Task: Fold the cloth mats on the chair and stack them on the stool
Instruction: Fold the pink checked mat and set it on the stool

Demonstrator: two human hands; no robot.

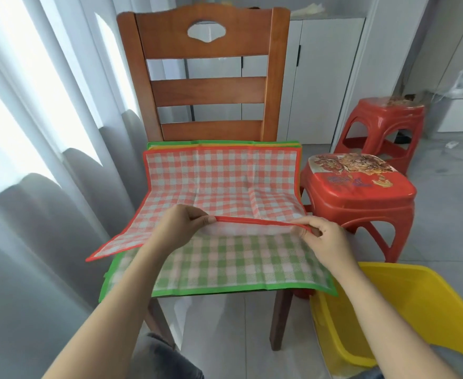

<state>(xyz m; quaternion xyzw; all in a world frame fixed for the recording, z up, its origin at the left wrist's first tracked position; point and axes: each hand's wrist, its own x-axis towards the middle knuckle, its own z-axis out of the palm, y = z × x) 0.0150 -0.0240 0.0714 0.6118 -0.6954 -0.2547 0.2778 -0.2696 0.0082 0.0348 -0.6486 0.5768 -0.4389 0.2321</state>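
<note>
Two hands, the left hand (179, 228) and right hand (322, 237), are pinching the red mat's (219, 181) near edge, lifting it toward twelve o'clock to fold it.

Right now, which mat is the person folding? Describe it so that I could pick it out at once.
Find the wooden chair by the curtain. A pile of checked mats lies on its seat, and the top one is the red-checked mat, its near edge pinched by both hands. The green-checked mat lies flat beneath it.
</note>
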